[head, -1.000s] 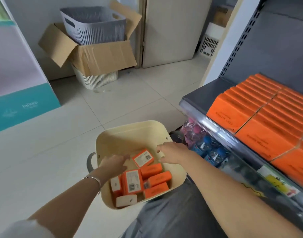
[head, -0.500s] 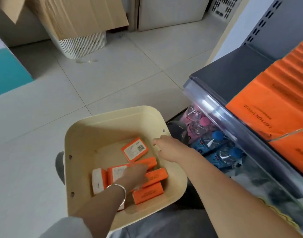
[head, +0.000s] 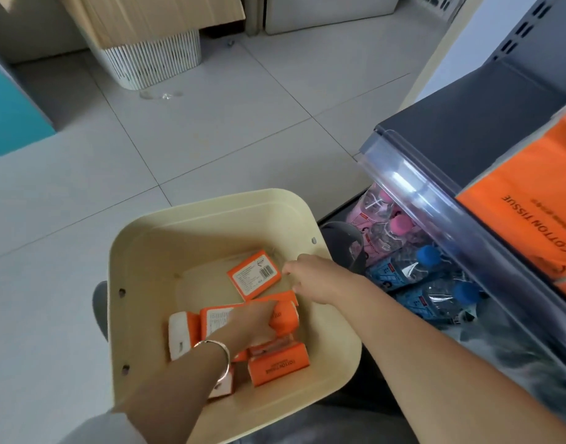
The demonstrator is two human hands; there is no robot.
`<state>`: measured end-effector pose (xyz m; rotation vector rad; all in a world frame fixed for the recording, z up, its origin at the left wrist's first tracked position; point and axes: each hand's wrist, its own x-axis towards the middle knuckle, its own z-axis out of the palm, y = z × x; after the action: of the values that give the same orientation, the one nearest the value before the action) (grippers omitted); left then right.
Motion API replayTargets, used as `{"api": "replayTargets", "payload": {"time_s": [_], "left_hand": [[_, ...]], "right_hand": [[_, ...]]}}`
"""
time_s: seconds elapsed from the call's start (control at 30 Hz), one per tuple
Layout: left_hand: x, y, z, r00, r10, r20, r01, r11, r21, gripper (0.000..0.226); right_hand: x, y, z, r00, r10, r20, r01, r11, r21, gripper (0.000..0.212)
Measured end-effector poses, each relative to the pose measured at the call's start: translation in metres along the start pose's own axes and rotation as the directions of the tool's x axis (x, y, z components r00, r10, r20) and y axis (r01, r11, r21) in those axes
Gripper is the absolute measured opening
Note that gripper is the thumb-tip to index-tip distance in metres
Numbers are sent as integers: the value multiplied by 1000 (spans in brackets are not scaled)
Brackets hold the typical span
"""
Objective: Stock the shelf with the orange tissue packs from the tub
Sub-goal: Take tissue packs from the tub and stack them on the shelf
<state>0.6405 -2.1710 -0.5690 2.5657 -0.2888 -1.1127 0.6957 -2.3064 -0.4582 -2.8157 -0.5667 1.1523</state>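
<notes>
Several orange rectangular film-wrapped tissue packs (head: 276,368) lie in the cream square plastic tub (head: 211,213), grouped toward its near wall. The left hand (head: 249,325), with a silver bangle (head: 224,357) on its wrist, grips one tissue pack (head: 286,318) at mid-tub. The right hand (head: 316,278) hovers by the right wall with its fingers loose and apart, holding nothing, just beside a barcode-up pack (head: 254,274). Large orange packs (head: 525,187) occupy the dark grey metal shelf (head: 451,123).

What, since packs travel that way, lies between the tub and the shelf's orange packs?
Head view: the tub's dark handle, pink-capped bottles, blue-capped bottles below, then the shelf's clear front rail.
</notes>
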Motion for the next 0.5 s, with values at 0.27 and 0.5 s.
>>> {"api": "replayTargets", "payload": {"time_s": [0.27,0.5], "left_hand": [[-54,-57,-91,966,-202,-163,199,979,-33,33],[-54,-71,-96,947,-203,-250,209,978,-4,27]], "right_hand": [[21,-13,9,997,-4,75,14,990,-139,38],[57,-24,57,988,-148,41,153,933,-326,51]]}}
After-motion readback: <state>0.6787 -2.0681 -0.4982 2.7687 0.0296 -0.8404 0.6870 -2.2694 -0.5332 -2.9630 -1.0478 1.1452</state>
